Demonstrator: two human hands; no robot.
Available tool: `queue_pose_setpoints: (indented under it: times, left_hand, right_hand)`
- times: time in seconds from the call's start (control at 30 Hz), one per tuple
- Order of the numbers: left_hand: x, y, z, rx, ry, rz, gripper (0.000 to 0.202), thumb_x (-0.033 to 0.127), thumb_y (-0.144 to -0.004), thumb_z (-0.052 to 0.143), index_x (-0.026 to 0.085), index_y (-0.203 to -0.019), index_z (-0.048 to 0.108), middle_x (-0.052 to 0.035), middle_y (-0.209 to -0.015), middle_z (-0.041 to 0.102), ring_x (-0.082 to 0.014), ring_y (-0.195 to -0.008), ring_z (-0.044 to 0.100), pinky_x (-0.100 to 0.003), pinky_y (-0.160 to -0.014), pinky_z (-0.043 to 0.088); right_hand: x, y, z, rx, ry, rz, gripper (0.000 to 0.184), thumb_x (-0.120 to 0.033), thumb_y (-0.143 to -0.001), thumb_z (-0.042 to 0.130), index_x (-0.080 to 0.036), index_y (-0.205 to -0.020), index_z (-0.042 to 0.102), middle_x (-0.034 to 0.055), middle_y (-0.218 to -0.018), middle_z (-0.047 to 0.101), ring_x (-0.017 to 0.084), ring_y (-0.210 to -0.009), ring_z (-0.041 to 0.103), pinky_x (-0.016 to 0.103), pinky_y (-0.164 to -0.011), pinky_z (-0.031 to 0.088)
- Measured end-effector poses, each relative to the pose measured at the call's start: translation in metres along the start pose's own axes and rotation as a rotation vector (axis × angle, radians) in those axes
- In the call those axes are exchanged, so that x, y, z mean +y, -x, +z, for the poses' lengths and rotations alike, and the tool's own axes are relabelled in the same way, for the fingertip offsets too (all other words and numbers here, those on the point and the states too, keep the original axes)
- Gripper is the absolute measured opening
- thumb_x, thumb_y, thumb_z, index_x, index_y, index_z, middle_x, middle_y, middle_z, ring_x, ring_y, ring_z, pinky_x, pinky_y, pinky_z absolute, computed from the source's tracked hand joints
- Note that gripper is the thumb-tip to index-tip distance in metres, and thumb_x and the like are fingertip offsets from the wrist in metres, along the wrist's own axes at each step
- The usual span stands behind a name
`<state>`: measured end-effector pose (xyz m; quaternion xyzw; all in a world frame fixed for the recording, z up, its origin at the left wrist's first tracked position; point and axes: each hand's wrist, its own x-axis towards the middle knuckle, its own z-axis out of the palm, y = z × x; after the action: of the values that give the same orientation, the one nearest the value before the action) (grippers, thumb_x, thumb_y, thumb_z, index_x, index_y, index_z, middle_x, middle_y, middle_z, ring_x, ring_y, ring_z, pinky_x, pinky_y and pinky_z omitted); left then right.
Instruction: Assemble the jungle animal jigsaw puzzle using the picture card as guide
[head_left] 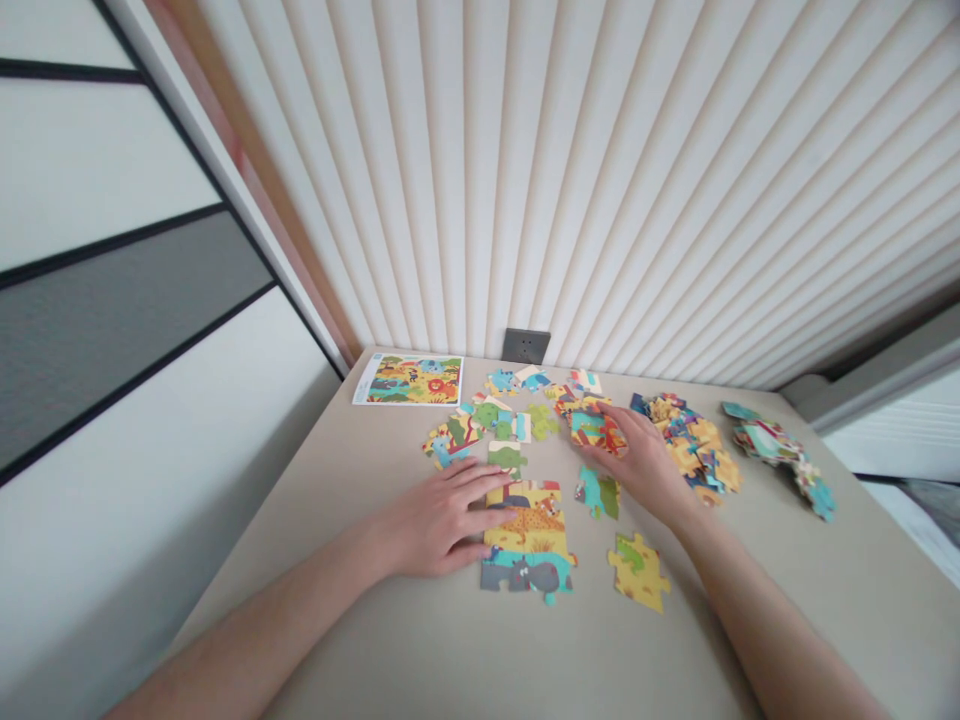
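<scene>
Lettering, numbers: none legible; illustrated jigsaw reference card (410, 380), far left, bearing one small blue mark at its far left corner and faint print along the left margin, both too small to read.

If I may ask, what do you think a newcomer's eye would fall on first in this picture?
Probably the joined jigsaw section with the spotted cat and hippo, near the middle of the table, with the left hand at its left edge. Next might come the right hand, over a colourful cluster of pieces farther back. The printed picture card also stands out at the table's far left.
</scene>
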<state>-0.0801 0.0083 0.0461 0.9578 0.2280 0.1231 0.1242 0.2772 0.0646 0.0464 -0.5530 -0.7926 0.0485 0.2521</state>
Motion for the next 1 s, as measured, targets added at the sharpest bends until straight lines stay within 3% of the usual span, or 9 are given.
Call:
queue_pose_setpoints:
  times: [0.13, 0.23, 0.37, 0.47, 0.77, 1.0]
  left_hand:
    - [-0.001, -0.001, 0.002, 0.016, -0.002, -0.004, 0.052, 0.040, -0.102, 0.058, 0.030, -0.152, 0.051, -0.0129, -0.159, 0.047, -0.0325, -0.149, 0.041, -0.057, -0.123, 0.032]
    - [-0.001, 0.000, 0.004, 0.000, -0.026, -0.010, 0.051, 0.040, -0.103, 0.056, 0.030, -0.153, 0.050, -0.0135, -0.160, 0.045, -0.0318, -0.150, 0.040, -0.057, -0.124, 0.031]
    - [-0.002, 0.000, 0.006, 0.013, -0.033, -0.006, 0.051, 0.040, -0.103, 0.058, 0.029, -0.152, 0.052, -0.0140, -0.158, 0.047, -0.0330, -0.149, 0.040, -0.059, -0.123, 0.032]
    - [-0.001, 0.000, 0.006, 0.029, -0.035, -0.001, 0.049, 0.041, -0.102, 0.058, 0.028, -0.149, 0.054, -0.0145, -0.155, 0.050, -0.0336, -0.146, 0.043, -0.059, -0.121, 0.034]
    - [-0.001, -0.001, 0.006, 0.045, -0.057, 0.011, 0.047, 0.041, -0.103, 0.058, 0.026, -0.147, 0.057, -0.0147, -0.153, 0.052, -0.0325, -0.144, 0.045, -0.055, -0.121, 0.035]
    - [-0.001, -0.001, 0.006, 0.059, -0.054, 0.013, 0.045, 0.041, -0.102, 0.059, 0.026, -0.145, 0.059, -0.0145, -0.152, 0.053, -0.0324, -0.143, 0.046, -0.054, -0.120, 0.036]
  right_hand:
    - [-0.040, 0.023, -0.018, -0.043, -0.039, -0.065, 0.058, -0.050, -0.096, 0.067, -0.027, -0.147, 0.052, 0.0122, -0.139, 0.061, 0.032, -0.131, 0.056, 0.051, -0.110, 0.047]
    - [-0.080, 0.062, -0.027, -0.166, -0.132, -0.108, 0.050, -0.045, -0.096, 0.069, -0.030, -0.142, 0.057, 0.0103, -0.137, 0.061, 0.029, -0.129, 0.057, 0.046, -0.109, 0.049]
    - [-0.123, 0.126, -0.022, -0.329, -0.194, -0.212, 0.039, -0.038, -0.095, 0.072, -0.028, -0.132, 0.064, 0.0107, -0.137, 0.060, 0.030, -0.131, 0.055, 0.048, -0.109, 0.050]
    - [-0.141, 0.156, -0.012, -0.335, -0.182, -0.220, 0.040, -0.036, -0.094, 0.073, -0.025, -0.132, 0.063, 0.0115, -0.136, 0.061, 0.031, -0.133, 0.053, 0.050, -0.110, 0.051]
    - [-0.163, 0.153, 0.008, -0.189, -0.162, -0.168, 0.036, -0.035, -0.094, 0.074, -0.026, -0.128, 0.065, 0.0102, -0.134, 0.063, 0.033, -0.131, 0.054, 0.056, -0.111, 0.049]
    - [-0.164, 0.153, 0.010, -0.181, -0.125, -0.170, 0.036, -0.036, -0.093, 0.075, -0.029, -0.127, 0.066, 0.0078, -0.135, 0.065, 0.032, -0.132, 0.055, 0.060, -0.115, 0.043]
